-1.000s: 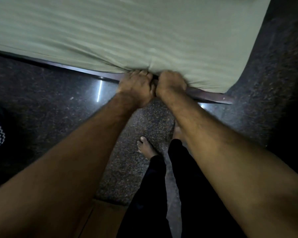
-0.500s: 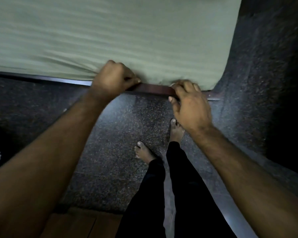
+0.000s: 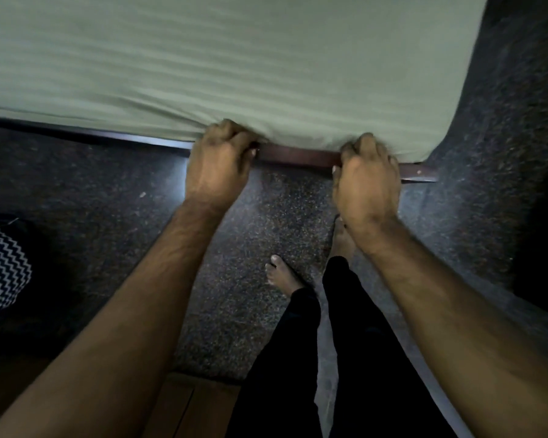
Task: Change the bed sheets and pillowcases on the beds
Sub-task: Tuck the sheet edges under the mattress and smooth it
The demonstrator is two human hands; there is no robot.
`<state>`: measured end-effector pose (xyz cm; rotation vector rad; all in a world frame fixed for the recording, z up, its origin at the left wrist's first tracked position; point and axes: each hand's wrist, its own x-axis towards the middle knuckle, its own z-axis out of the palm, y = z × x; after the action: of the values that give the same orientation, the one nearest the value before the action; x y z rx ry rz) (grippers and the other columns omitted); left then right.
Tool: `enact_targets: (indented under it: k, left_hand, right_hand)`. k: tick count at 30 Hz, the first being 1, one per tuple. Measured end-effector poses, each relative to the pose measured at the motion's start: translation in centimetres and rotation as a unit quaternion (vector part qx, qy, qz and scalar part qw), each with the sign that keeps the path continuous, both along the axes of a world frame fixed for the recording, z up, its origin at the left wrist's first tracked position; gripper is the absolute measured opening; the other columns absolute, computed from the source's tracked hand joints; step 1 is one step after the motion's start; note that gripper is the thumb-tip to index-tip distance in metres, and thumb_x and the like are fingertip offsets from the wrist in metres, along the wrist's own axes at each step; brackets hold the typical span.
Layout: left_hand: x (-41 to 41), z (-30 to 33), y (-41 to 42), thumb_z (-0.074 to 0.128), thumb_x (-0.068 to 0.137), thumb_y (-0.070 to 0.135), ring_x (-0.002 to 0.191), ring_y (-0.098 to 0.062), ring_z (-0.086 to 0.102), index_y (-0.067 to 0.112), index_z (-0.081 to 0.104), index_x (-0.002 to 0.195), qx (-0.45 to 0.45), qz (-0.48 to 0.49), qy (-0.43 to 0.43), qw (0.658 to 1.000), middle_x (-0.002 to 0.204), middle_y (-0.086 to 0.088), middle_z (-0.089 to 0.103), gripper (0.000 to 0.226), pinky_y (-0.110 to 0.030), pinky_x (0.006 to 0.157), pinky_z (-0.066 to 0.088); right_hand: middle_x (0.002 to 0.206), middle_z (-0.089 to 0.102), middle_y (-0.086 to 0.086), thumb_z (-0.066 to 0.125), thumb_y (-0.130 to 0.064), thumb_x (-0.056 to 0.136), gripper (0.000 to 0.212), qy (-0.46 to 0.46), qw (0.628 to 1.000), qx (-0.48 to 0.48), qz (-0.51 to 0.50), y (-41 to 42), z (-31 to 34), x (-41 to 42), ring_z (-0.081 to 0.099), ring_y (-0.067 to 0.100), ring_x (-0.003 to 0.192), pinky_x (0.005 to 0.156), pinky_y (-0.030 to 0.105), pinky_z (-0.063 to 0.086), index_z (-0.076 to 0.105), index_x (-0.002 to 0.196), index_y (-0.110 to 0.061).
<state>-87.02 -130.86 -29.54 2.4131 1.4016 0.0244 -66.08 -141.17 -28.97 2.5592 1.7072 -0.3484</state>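
On my feed, at the far left edge, I count one dark cloth with a white zigzag pattern [image 3: 0, 267] lying on the floor [image 3: 102, 197], which is dark speckled stone. Low in the frame, left of centre, one strip of brown wood [image 3: 187, 406] shows; I cannot tell what it belongs to.

Across the top runs one bed, covered by one pale green sheet [image 3: 234, 64] pulled fairly smooth, with faint stripes and a few creases gathering toward its near edge. Under that edge I see one dark wooden bed frame rail [image 3: 298, 158], exposed between my two hands and again at the right corner.

Two hands are in view, both at the sheet's near edge, set apart from each other. My left hand [image 3: 217, 159] is fisted, knuckles up, fingers curled around the lower hem of the sheet where it meets the rail; the fabric bunches just above it. My right hand [image 3: 366, 178], nearer the bed's right corner, is also curled, its fingers hooked into the sheet edge and its thumb lying against the rail. Both forearms reach in from the bottom corners.

Between the arms I count two legs in black trousers [image 3: 298, 358] and two bare feet on the floor: the left foot [image 3: 280, 276] plainly seen, the right foot [image 3: 340, 241] partly hidden behind the right wrist.

Right of the bed, the floor goes into deep shadow and I cannot make out anything there.
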Motion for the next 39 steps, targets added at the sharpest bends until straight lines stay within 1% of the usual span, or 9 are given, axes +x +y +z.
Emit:
enact_targets:
  k: [3,6,13,19,28,31,34,37,39]
  left_hand:
    - [-3.5,0.2,0.4,0.055,0.09,0.026,0.102,-0.04,0.057,0.011,0.067,0.114,0.012,0.031,0.019,0.999,0.113,-0.015,0.061,0.03,-0.048,0.082,0.05]
    - [-6.1,0.7,1.0,0.053,0.092,0.026,0.104,-0.04,0.057,0.012,0.064,0.119,0.021,0.038,0.046,0.998,0.12,-0.014,0.059,0.032,-0.046,0.085,0.047]
    - [-14.6,0.8,4.5,0.043,0.098,0.028,0.107,-0.039,0.058,0.014,0.06,0.128,0.043,0.102,0.07,0.991,0.135,-0.008,0.056,0.036,-0.044,0.09,0.045]
    - [-18.9,0.3,7.8,0.05,0.094,0.023,0.105,-0.037,0.057,0.02,0.064,0.121,0.047,0.077,0.063,0.994,0.124,-0.009,0.059,0.031,-0.047,0.084,0.049]
    - [-19.6,0.0,11.5,0.067,0.079,0.031,0.089,-0.037,0.061,0.018,0.08,0.092,0.061,-0.028,0.057,0.996,0.095,-0.01,0.065,0.023,-0.042,0.068,0.045]
    - [-20.2,-0.4,12.4,0.067,0.079,0.032,0.09,-0.036,0.061,0.017,0.08,0.089,0.071,-0.07,0.044,0.994,0.096,-0.008,0.066,0.023,-0.039,0.069,0.044]
    - [-20.5,-1.0,11.5,0.073,0.076,0.027,0.077,-0.031,0.064,0.013,0.075,0.074,0.142,-0.105,0.036,0.984,0.079,-0.005,0.064,0.014,-0.033,0.055,0.044]
    - [-21.0,-2.1,9.5,0.057,0.087,0.024,0.088,-0.03,0.064,0.017,0.075,0.086,0.179,-0.145,0.037,0.972,0.085,-0.002,0.066,0.019,-0.034,0.059,0.044]
    - [-21.1,-2.0,9.3,0.053,0.09,0.021,0.097,-0.03,0.064,0.018,0.072,0.097,0.172,-0.109,0.039,0.978,0.096,-0.003,0.068,0.02,-0.038,0.07,0.046]
  right_hand:
    - [0.108,0.058,0.015,0.066,-0.003,0.077,0.028,0.029,0.997,0.025,0.064,1.5,0.5,-3.3,0.059,0.035,0.097,0.082,0.043,0.05,0.069,0.105,-0.003]
    - [0.118,0.055,0.016,0.062,-0.006,0.081,0.039,0.098,0.986,0.011,0.131,3.1,-0.2,-8.4,0.056,0.037,0.105,0.084,0.044,0.051,0.064,0.12,-0.007]
    - [0.13,0.05,0.014,0.059,-0.022,0.091,0.041,0.167,0.97,0.052,0.17,8.1,-0.8,-17.5,0.052,0.034,0.116,0.094,0.044,0.051,0.055,0.129,-0.008]
    - [0.142,0.047,0.01,0.064,-0.024,0.089,0.064,0.122,0.969,0.062,0.206,10.9,-2.0,-22.3,0.047,0.03,0.127,0.099,0.042,0.046,0.041,0.148,-0.014]
    - [0.112,0.059,0.009,0.059,-0.023,0.089,0.019,0.034,0.972,0.15,0.176,14.5,-3.4,-22.4,0.056,0.033,0.101,0.079,0.04,0.044,0.062,0.108,-0.024]
    - [0.109,0.061,0.005,0.055,-0.022,0.09,0.013,0.012,0.972,0.173,0.159,14.3,-4.3,-23.1,0.056,0.03,0.098,0.078,0.039,0.042,0.062,0.101,-0.021]
    - [0.106,0.063,0.003,0.053,-0.022,0.093,0.012,0.01,0.979,0.171,0.114,14.2,-4.5,-25.0,0.057,0.029,0.096,0.078,0.04,0.043,0.062,0.1,-0.019]
    - [0.098,0.063,0.001,0.055,-0.024,0.093,0.008,0.02,0.979,0.183,0.086,12.7,-4.3,-25.6,0.057,0.028,0.091,0.076,0.04,0.043,0.061,0.096,-0.02]
    - [0.095,0.064,0.002,0.052,-0.023,0.094,0.009,0.037,0.98,0.176,0.088,12.4,-3.9,-26.0,0.058,0.029,0.088,0.075,0.04,0.043,0.061,0.097,-0.02]
